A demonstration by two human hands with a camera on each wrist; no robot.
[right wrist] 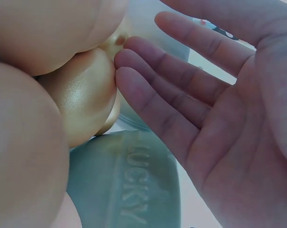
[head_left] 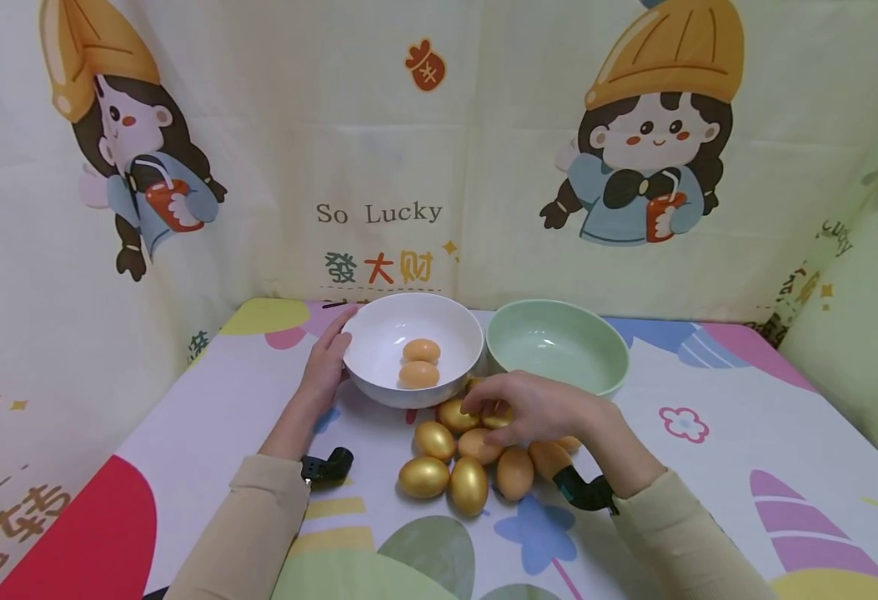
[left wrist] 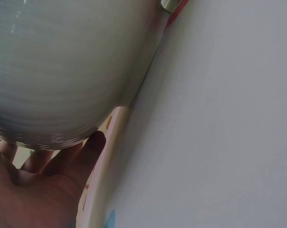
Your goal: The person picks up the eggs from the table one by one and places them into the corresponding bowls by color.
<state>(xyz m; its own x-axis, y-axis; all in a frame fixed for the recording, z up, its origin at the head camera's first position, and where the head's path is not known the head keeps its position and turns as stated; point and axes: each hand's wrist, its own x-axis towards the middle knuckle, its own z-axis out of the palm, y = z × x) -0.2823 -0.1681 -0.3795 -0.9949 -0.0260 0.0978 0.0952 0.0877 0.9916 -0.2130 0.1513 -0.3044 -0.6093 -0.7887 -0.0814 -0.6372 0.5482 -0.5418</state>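
Observation:
My left hand [head_left: 324, 367] holds the white bowl [head_left: 378, 390] at its left side, its fingers curving along the outer wall [left wrist: 62, 71]. Two brown eggs [head_left: 419, 375] lie inside that bowl. Over a cluster of loose eggs, my right hand [head_left: 536, 408] reaches in with fingers spread and slightly bent. In the right wrist view its fingertips [right wrist: 129, 78] are right at a gold egg [right wrist: 84, 97], with nothing gripped. More gold eggs [head_left: 469, 485] and brown eggs [head_left: 515, 473] lie around and below this hand, which partly hides some.
A pale green bowl [head_left: 559, 337] stands close to the white bowl's right, behind the right hand. A patterned cloth covers the table [head_left: 656, 492]. Printed curtains [head_left: 484, 167] rise behind and at both sides.

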